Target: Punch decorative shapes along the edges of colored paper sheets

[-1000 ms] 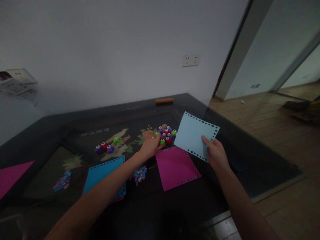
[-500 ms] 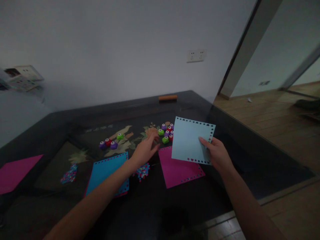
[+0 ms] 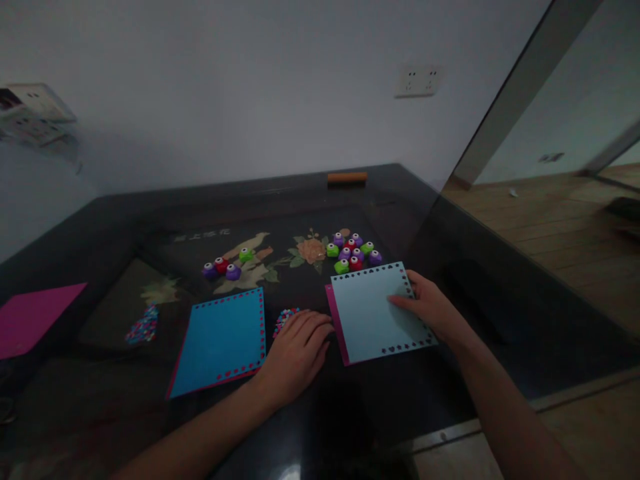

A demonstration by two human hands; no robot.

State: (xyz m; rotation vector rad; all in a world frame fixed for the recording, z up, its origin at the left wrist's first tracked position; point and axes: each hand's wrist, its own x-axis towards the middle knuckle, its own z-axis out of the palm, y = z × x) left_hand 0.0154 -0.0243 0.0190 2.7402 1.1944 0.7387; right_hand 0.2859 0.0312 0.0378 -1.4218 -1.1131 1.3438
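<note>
A pale blue paper sheet point(image 3: 373, 317), with small shapes punched along three edges, lies over a pink sheet point(image 3: 339, 327) whose left strip shows. My right hand point(image 3: 433, 310) grips the pale sheet's right edge, thumb on top. My left hand point(image 3: 300, 347) is low over the tabletop, palm down, fingers extended and loosely curved, holding nothing. It partly covers a small pile of coloured confetti point(image 3: 284, 319). Left of it, a bright blue punched sheet point(image 3: 225, 340) rests on another pink one. Behind the pale sheet cluster several one-eyed purple, red and green pieces point(image 3: 351, 253), like craft punches.
More one-eyed pieces point(image 3: 221, 266) sit at the middle left. A second confetti pile point(image 3: 143, 325) and a plain pink sheet point(image 3: 35, 317) lie farther left. An orange-brown roll point(image 3: 347, 178) is near the wall on the dark table point(image 3: 280, 197).
My right hand has lowered the pale blue sheet onto the pink one, covering most of it. My left hand has come back from near the printed flower to beside the confetti. The view has shifted slightly.
</note>
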